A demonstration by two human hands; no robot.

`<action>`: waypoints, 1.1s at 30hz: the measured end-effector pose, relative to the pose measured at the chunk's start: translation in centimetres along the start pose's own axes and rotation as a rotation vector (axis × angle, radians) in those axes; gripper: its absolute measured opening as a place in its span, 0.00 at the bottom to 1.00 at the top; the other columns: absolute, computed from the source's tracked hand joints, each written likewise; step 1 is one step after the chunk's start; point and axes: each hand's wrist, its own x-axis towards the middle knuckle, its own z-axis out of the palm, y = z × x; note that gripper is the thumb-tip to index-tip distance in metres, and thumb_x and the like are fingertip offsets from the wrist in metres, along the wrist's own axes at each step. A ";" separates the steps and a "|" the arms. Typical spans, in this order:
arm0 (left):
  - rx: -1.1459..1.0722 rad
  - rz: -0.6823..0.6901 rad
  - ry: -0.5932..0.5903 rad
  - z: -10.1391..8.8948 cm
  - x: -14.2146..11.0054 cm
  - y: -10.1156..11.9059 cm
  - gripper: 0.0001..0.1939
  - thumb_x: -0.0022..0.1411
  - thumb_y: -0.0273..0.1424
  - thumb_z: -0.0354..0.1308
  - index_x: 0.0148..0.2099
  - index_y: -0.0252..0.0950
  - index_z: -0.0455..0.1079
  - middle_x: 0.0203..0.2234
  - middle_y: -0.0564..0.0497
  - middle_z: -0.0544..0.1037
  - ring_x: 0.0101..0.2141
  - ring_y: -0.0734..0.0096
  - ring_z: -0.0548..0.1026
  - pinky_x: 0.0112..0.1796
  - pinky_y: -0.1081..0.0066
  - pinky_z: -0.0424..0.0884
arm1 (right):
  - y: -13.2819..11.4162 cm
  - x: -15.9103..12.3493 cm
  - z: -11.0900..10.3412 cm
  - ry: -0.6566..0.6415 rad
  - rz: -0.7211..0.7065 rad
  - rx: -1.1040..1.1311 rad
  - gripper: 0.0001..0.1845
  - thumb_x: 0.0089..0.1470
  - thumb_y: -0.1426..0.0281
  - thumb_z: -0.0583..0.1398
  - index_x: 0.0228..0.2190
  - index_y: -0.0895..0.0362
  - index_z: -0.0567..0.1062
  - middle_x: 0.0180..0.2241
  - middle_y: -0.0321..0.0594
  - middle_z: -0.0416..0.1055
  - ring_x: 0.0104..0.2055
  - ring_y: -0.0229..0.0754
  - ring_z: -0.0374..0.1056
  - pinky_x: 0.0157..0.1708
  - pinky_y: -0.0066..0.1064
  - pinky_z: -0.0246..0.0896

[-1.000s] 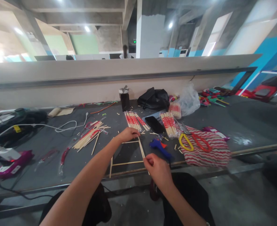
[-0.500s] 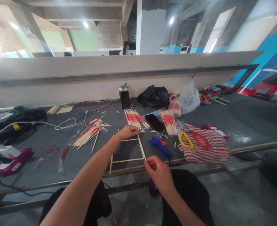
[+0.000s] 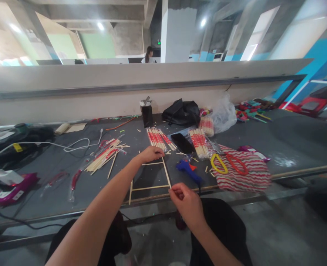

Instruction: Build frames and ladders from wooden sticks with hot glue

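Note:
A square frame of thin wooden sticks (image 3: pixel 149 187) lies on the dark table (image 3: pixel 291 144) in front of me. My left hand (image 3: pixel 151 153) rests closed on the frame's far right corner. My right hand (image 3: pixel 187 203) pinches the near end of the frame's right stick at the table's front edge. A blue glue gun (image 3: pixel 189 170) lies just right of the frame.
Loose chopsticks (image 3: pixel 104 159) lie left of the frame; red-wrapped bundles (image 3: pixel 159 139), a black phone (image 3: pixel 182 143) and more bundles (image 3: pixel 201 144) sit behind. Yellow and red scissors (image 3: pixel 227 164) rest on a striped cloth. Cables, a magenta tool (image 3: pixel 13 188), a black bag (image 3: pixel 181 112).
My right hand has risen slightly and shifted along the stick's near end. The left hand stays on the far corner. The view has tilted a little.

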 end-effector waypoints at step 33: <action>0.007 -0.021 -0.017 0.2 0.8 -0.3 0.10 0.54 0.25 0.55 0.37 0.33 0.77 0.25 0.54 0.77 0.24 0.79 0.68 0.28 0.79 0.64 | 0.0 0.1 0.2 -0.001 -0.017 -0.054 0.07 0.52 0.64 0.56 0.28 0.52 0.73 0.25 0.33 0.75 0.26 0.38 0.71 0.29 0.26 0.60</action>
